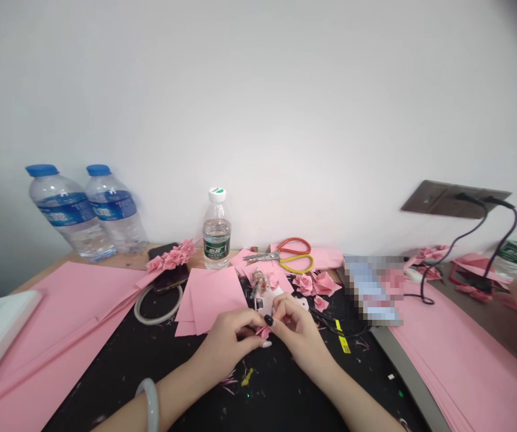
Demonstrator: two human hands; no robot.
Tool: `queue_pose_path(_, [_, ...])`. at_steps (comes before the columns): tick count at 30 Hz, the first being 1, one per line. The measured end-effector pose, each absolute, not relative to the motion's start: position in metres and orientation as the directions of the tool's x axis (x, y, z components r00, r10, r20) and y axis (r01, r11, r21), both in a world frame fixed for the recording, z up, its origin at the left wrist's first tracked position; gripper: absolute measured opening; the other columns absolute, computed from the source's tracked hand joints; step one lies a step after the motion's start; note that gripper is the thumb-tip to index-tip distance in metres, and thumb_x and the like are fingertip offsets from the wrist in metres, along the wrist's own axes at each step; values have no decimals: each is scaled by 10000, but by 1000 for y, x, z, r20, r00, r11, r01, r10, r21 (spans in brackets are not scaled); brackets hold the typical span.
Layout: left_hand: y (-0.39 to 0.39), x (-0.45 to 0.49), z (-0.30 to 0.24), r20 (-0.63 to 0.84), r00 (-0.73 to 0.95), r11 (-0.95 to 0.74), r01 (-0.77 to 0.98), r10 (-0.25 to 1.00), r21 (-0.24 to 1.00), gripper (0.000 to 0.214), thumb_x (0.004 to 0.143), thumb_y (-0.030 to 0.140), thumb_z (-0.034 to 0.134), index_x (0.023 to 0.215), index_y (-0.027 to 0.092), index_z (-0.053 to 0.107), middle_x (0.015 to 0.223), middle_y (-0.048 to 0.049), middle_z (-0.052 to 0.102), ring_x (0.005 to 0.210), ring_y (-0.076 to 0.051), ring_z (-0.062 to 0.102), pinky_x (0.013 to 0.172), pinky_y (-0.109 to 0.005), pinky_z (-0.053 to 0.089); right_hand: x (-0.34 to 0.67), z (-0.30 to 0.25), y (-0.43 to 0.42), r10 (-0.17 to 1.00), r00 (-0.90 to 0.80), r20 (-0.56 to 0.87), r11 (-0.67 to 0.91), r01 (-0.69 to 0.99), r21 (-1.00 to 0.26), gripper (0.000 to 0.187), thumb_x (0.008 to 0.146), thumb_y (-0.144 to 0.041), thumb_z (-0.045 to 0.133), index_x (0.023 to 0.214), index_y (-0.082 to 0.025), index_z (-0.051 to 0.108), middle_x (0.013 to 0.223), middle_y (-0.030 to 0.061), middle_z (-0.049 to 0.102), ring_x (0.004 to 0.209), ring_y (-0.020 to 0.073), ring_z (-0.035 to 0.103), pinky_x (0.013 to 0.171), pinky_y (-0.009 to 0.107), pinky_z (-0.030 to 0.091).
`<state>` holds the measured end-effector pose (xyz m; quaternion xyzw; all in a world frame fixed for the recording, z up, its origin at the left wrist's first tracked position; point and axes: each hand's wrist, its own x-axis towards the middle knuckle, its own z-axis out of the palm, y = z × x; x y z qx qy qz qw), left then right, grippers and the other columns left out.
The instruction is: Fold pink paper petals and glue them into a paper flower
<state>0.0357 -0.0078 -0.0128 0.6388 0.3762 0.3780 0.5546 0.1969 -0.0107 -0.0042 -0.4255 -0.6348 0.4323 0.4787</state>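
From my head camera I look down at my two hands. They are close together over a black mat (267, 399). My left hand (226, 343) and my right hand (298, 331) are both nearly closed. Their fingertips pinch the small piece of pink paper (263, 332) between them. Most of it is hidden by my fingers. The part I can see lies low and a bit slanted, with its long side going mostly left to right. I cannot tell which end is the front.

A jade bangle (149, 405) sits on my left wrist. Just past my hands is a small shiny bunch of something (259, 284), but it is too small to tell what it is. Near it are paper roses (305, 283) and a stack of pink paper sheets (208, 300). Farther back are scissors with red and yellow handles (296, 255), and their blades point left. On the left are big pink sheets (55, 336) and a row of pink paper flowers (170, 258) on a phone (168, 277). Behind them stand two water bottles with blue caps (87, 210) and a smaller bottle (217, 231). One bright patch on the right (373, 291) is blurred.
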Motion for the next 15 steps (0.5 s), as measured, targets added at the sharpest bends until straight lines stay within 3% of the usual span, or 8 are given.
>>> queue_pose_path(10, [-8,35,-9,101,447,-173,124,889,977,29,693,121,631,698,150,631,720,-6,611,691,-141,566,636,-210,432,195,-3,-12,950,-187,249,267,77,-960,227,773,-296,615,622,-190,483,733,-2,446,701,153,468,619,260,400])
queue_pose_path(15, [-7,33,-10,187,465,-305,191,865,933,58,722,131,619,690,167,651,722,-7,629,679,-139,553,640,-216,414,196,-6,-10,952,-199,235,251,60,-966,248,769,-297,618,602,-188,470,737,2,450,703,151,477,624,257,414])
